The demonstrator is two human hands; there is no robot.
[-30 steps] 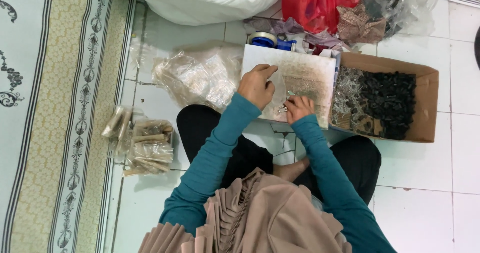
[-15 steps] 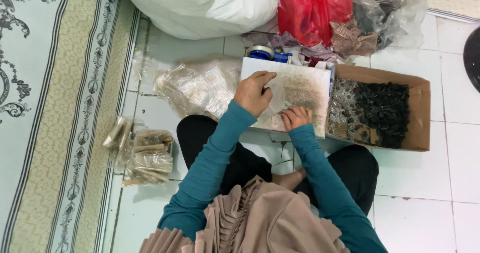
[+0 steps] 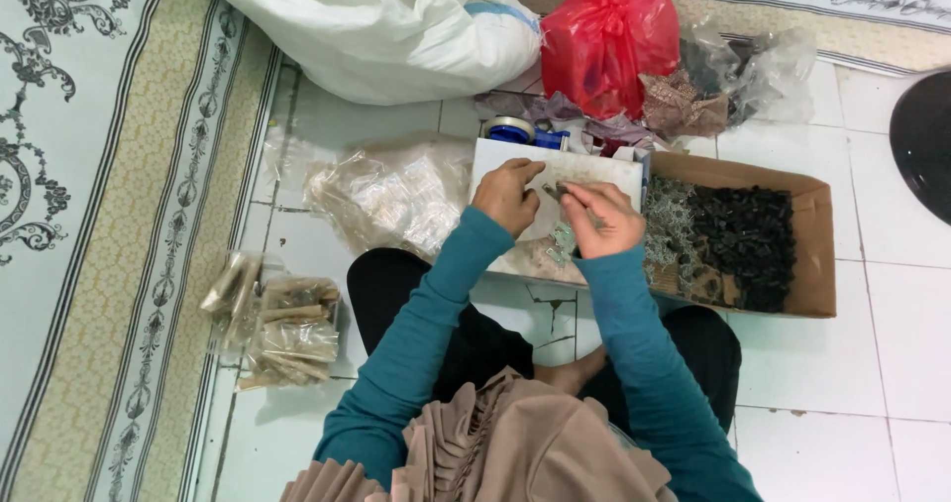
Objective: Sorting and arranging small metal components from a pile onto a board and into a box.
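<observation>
Where the two hands meet above the white tray (image 3: 594, 170), the right hand (image 3: 606, 223) has its grip pinched together on a small thin piece (image 3: 551, 192), too small to tell what kind, and the left hand (image 3: 507, 197) rests curled on the tray just beside it, fingers bent under, whether clamped on anything I cannot tell. The tray lies on the floor in front of the person's knees, with a scatter of small pale bits on its near part. Touching the tray's right edge stands a cardboard box (image 3: 812, 264), holding pale tangled pieces at its left and a heap of black pieces (image 3: 748, 244) at its right. Left of the tray lies a pile of clear plastic packets (image 3: 386, 195); nearer the person, well apart, a small stack of filled packets (image 3: 282, 329). Behind the tray: a blue tape roll (image 3: 510, 128), a red plastic bag (image 3: 609, 36), a large white sack (image 3: 386, 26), crumpled clear bags (image 3: 763, 66). Floor is white tile (image 3: 852, 403), cracked grout near the knees. A patterned carpet (image 3: 89, 215), pale with beige borders, runs along the left side; another strip along the top. Dark round object (image 3: 926, 140) at right edge.
</observation>
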